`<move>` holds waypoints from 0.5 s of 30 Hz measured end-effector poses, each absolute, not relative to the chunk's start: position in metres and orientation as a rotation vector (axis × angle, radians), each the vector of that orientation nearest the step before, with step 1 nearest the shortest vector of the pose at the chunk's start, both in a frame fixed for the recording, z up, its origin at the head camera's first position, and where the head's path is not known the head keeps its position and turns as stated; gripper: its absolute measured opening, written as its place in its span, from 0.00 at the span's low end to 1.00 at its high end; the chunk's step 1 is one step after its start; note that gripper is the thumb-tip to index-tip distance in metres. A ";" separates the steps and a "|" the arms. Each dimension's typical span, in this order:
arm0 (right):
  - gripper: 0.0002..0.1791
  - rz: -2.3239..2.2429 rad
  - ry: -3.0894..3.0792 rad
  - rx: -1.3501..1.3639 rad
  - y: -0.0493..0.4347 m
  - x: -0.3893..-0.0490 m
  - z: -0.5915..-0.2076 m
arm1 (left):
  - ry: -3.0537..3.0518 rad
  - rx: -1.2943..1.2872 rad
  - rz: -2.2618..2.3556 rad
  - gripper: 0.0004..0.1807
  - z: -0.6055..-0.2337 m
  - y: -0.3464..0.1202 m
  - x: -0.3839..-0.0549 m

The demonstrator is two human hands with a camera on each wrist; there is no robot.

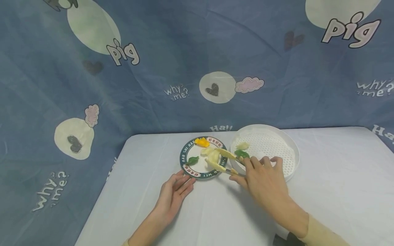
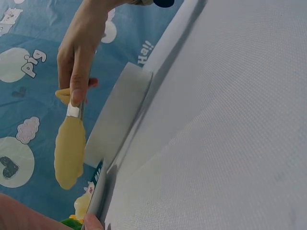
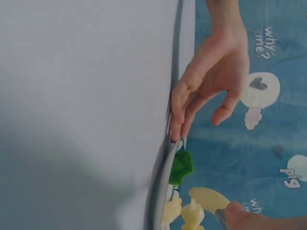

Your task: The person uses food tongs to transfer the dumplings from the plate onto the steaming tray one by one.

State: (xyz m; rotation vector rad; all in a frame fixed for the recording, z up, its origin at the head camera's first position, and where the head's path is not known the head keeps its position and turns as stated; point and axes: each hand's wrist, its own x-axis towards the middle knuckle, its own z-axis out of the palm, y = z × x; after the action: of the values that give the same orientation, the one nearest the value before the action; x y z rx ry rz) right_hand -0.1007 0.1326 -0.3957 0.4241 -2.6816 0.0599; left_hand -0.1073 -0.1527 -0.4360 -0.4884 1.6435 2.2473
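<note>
My right hand [image 1: 266,177] grips yellow-tipped tongs [image 1: 226,152], whose two arms reach over a small plate [image 1: 184,153] with a dark green lettered rim. Pale yellow pieces [image 1: 213,155] lie on the plate at the tong tips; whether the tongs pinch one I cannot tell. An orange-yellow piece [image 1: 202,142] and a green leaf-like piece [image 1: 193,160] are on the same plate. With its fingers extended and thumb apart, my left hand [image 3: 216,76] touches the plate's near-left rim. In the left wrist view the tongs [image 2: 69,148] hang from the right hand [image 2: 79,62].
Beside the plate on the right stands a round white tray [image 1: 292,147] with a perforated bottom. It holds a pale piece [image 1: 243,146] and a green piece [image 1: 241,153]. The white-covered table [image 1: 335,177] meets a blue printed cloth [image 1: 172,61] behind.
</note>
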 end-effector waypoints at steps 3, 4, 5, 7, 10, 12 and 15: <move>0.35 0.057 -2.687 0.414 0.136 -0.099 -0.392 | 1.642 -0.484 2.250 0.40 -0.436 -0.153 -0.107; 0.35 0.053 -2.683 0.412 0.137 -0.098 -0.391 | 1.640 -0.485 2.251 0.39 -0.436 -0.153 -0.107; 0.35 0.052 -2.685 0.407 0.139 -0.098 -0.391 | 1.639 -0.485 2.252 0.39 -0.436 -0.153 -0.107; 0.36 0.060 -2.676 0.401 0.142 -0.098 -0.389 | 1.639 -0.487 2.253 0.39 -0.436 -0.153 -0.107; 0.36 0.070 -2.630 0.403 0.147 -0.097 -0.389 | 1.640 -0.488 2.253 0.39 -0.436 -0.152 -0.107; 0.37 0.076 -2.588 0.405 0.151 -0.098 -0.389 | 1.640 -0.490 2.256 0.40 -0.435 -0.152 -0.107; 0.42 0.078 -2.527 0.407 0.157 -0.098 -0.389 | 1.636 -0.494 2.260 0.40 -0.435 -0.152 -0.107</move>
State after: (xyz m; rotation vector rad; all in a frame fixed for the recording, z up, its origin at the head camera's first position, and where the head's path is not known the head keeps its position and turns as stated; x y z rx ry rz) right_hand -0.0980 0.1574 -0.3893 0.4070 -2.5272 0.0783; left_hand -0.1067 -0.1524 -0.4351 -0.4939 1.6356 2.2599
